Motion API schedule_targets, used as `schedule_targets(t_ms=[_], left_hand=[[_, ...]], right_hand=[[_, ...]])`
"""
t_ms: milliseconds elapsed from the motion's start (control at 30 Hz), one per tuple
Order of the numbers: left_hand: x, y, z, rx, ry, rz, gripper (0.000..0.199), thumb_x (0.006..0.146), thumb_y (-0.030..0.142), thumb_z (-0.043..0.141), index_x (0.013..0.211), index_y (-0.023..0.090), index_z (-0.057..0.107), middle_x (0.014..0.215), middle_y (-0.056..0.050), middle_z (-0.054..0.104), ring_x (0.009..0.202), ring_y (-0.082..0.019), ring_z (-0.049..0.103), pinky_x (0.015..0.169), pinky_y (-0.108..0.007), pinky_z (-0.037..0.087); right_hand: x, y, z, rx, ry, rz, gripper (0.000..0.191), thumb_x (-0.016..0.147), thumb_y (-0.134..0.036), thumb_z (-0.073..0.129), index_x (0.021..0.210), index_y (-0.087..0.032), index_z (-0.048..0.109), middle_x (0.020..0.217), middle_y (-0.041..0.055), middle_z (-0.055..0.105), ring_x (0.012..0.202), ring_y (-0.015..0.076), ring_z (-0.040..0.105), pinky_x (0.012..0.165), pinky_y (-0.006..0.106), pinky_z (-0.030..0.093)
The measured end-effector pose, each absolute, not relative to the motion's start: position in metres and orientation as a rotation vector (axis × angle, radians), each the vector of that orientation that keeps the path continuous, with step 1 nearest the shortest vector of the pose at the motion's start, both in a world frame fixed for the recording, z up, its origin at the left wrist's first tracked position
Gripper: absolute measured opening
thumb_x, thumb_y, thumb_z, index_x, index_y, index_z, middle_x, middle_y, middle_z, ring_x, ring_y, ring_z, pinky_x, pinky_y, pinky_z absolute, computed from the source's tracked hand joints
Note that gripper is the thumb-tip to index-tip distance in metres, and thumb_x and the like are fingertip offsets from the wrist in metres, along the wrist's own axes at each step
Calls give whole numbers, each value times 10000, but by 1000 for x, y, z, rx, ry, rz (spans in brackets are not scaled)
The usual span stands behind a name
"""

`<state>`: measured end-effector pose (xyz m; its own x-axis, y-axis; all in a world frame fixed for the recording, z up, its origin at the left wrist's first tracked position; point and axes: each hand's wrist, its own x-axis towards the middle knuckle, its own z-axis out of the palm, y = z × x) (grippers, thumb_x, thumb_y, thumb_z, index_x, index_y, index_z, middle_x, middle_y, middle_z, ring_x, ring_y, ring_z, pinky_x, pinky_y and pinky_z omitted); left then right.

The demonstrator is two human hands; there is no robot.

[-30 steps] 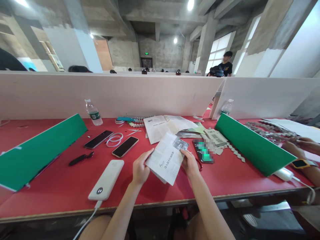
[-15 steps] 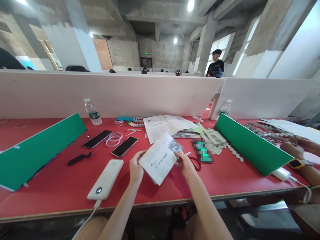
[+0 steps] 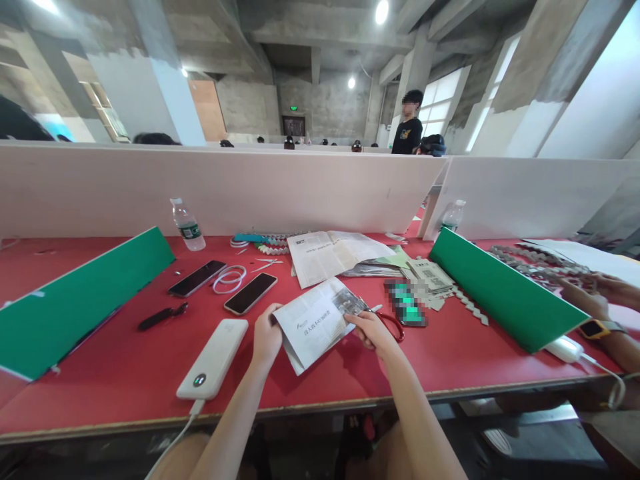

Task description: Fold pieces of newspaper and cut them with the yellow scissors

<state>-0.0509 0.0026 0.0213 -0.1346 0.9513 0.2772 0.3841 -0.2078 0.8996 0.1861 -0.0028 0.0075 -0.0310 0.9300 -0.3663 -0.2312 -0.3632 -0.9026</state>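
A folded sheet of newspaper (image 3: 316, 323) is held above the red table, tilted, its layers parting a little at the lower edge. My left hand (image 3: 269, 333) grips its left edge, thumb near the upper corner. My right hand (image 3: 371, 330) pinches the right side, with the other fingers curled underneath. Just behind the right hand lie red-handled scissors (image 3: 393, 325), their blades partly hidden. Farther back, an open newspaper (image 3: 320, 257) rests on a stack of papers.
Left of my hands are a white power bank (image 3: 214, 360), two phones (image 3: 251, 293), a coiled white cable (image 3: 229, 279) and a black-handled tool (image 3: 163, 316). Green boards (image 3: 505, 290) stand on both sides. A water bottle (image 3: 187, 227) stands by the partition. A neighbour's hands (image 3: 583, 293) work at right.
The folded newspaper has turned and tipped, its lower edge swinging left. My left hand has shifted slightly left and my right fingers have curled more. A standing person in the background has moved left.
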Motion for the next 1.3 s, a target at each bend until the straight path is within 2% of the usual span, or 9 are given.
schedule_targets(t_ms=[133,300,567,733,867,1033,1100,1200,1300], left_hand=[[-56,6,20,1679,1614,1076,198,617,147,409,724,180,573,722,-17,647,709,-181,591,628,-248,419],[-54,1,13,1856,1846,706,141,728,280,467,641,198,542,682,-36,623,695,-208,589,565,-250,364],[-44,-7,6,2112,2351,497,281,812,369,442,988,154,480,959,-114,600,870,-243,594,604,-275,392],[-45,-7,11,2083,2421,130,447,801,524,383,888,128,571,804,-149,645,778,-315,625,635,-351,419],[-56,-8,19,1999,2310,136,477,749,575,411,712,149,623,793,-170,660,758,-337,629,591,-345,412],[-66,-16,39,1903,1986,247,415,623,589,553,491,196,574,542,-66,629,544,-243,597,498,-277,370],[-55,-20,41,1897,1645,390,390,653,556,553,499,202,602,511,-30,622,518,-205,587,486,-253,374],[-22,-24,30,2055,1214,558,283,773,423,487,746,227,689,826,-34,701,804,-221,627,688,-275,452],[9,-22,10,2325,1223,565,279,818,265,438,992,239,656,1214,-55,573,1205,-273,415,998,-403,297]], right_hand=[[191,0,8,-1221,-741,1575,300,620,-322,704,512,-169,470,294,-96,387,213,8,213,247,139,56],[179,4,12,-1093,-543,1656,288,665,-328,644,517,-163,461,375,-74,449,267,8,286,258,131,184],[159,4,19,-1019,-312,1631,126,696,-250,651,697,-154,568,551,-23,608,419,50,526,398,128,449],[154,8,16,-961,-279,1572,181,658,-271,705,698,-163,566,619,-8,641,406,39,494,367,124,432],[150,12,15,-955,-297,1556,194,659,-290,698,662,-171,545,637,0,642,359,19,418,297,125,345],[144,13,18,-1006,-337,1566,203,629,-304,703,653,-175,548,657,19,648,367,30,424,289,150,323],[143,13,18,-1025,-355,1558,221,615,-314,708,646,-178,537,659,20,648,374,32,427,294,153,323],[142,13,18,-1055,-410,1541,249,603,-340,710,650,-181,525,651,16,642,374,33,425,300,155,315],[141,13,18,-1080,-477,1516,285,596,-380,709,650,-183,510,607,7,624,363,41,423,295,164,296]])
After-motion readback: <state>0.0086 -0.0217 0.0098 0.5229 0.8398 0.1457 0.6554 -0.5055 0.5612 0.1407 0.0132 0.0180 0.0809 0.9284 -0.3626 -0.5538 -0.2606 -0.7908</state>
